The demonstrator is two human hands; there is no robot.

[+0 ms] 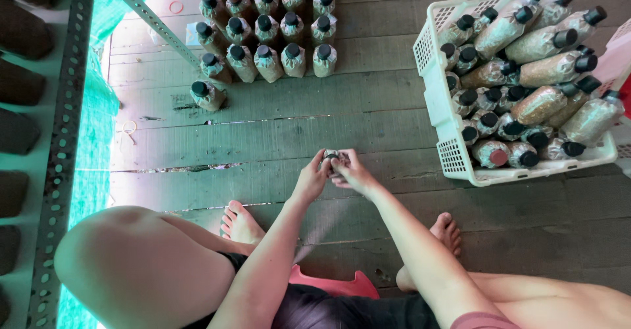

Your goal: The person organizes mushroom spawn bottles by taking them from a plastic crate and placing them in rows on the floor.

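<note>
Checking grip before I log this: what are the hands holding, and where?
Both hands, left hand and right hand, clasp one small dark-capped item at its top; what it is cannot be told.

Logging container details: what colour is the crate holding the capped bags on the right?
White, a lattice-sided plastic crate; it shows in the head view.

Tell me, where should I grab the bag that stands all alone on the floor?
Grab the lone bag by its black-capped neck, coming straight down from above. It stands upright apart from the rows of bags, and the narrow neck probably gives a firmer hold than the soft, bulging body.
</note>
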